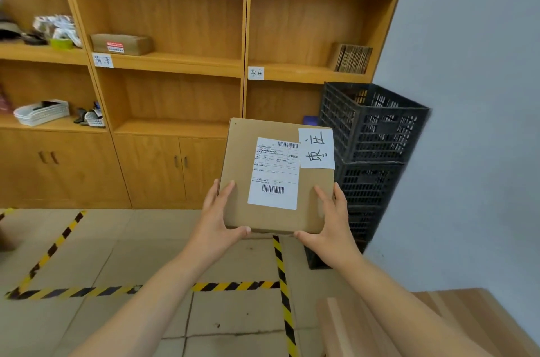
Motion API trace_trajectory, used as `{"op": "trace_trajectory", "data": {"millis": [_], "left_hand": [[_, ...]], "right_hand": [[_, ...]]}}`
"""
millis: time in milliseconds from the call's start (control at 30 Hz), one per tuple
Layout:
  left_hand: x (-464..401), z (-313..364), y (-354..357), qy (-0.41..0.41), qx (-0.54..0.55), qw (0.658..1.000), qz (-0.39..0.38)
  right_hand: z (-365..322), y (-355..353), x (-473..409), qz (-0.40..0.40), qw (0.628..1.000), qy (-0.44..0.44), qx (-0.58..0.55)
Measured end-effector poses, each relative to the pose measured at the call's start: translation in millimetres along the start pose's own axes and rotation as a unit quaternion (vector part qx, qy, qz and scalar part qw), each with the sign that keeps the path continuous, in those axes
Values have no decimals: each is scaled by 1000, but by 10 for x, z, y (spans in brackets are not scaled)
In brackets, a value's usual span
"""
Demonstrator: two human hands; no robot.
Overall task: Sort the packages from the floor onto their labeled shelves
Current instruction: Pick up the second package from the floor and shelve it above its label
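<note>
- Wooden shelving (175,64) lines the wall, with two handwritten shelf tags: one on the left bay (103,60), one on the right bay (256,73). Stacked black crates (371,137) stand against the right bay.
- Cardboard package (277,175) is held in the air before the shelving, clear of the floor (117,254), label side up.
- Left hand (217,222) and right hand (330,222) clasp its two near corners, fingers spread over the top, thumbs under the near edge.
- Handwritten slip (317,147) on the package lies sideways to the viewer. Risk: misreading it and shelving in the wrong bay; it appears to match the right-bay tag.
- Risk: the far end is unsupported, so the package could tip forward during the reach.
- Risk: the crates crowd the approach and could snag a corner.
</note>
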State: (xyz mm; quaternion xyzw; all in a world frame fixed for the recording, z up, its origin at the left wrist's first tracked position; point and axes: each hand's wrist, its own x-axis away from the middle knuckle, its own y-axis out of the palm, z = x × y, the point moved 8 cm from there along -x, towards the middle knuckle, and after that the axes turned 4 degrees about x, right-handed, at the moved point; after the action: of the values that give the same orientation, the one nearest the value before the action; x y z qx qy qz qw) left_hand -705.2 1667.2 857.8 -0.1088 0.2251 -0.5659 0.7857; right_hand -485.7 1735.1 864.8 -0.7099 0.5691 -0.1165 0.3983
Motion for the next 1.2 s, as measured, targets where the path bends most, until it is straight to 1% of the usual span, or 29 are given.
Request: {"op": "trace_trajectory", "data": {"millis": [200,367,600,767,900,1067,1200], "left_hand": [[-880,-409,-93,5,-10,1000,5],[-1815,-636,-372,30,-26,999,23],[-3043,-901,-660,48,-36,998,4],[-3698,-1086,-561,49,-26,998,-11],[-4180,-1198,-408,54,-23,998,-9],[-4828,-1260,-202,62,-42,997,7],[-5438,-1197,-19,63,-55,996,13]], "right_hand": [[86,349,-866,0,1000,0,3],[35,637,-1774,16,1000,13,-10],[-38,981,-2918,33,999,21,-15],[132,1095,-3480,33,999,32,-1],[358,1128,-3948,38,999,27,14],[699,1191,-4587,41,999,24,-10],[966,1093,-5189,47,999,15,-18]]}}
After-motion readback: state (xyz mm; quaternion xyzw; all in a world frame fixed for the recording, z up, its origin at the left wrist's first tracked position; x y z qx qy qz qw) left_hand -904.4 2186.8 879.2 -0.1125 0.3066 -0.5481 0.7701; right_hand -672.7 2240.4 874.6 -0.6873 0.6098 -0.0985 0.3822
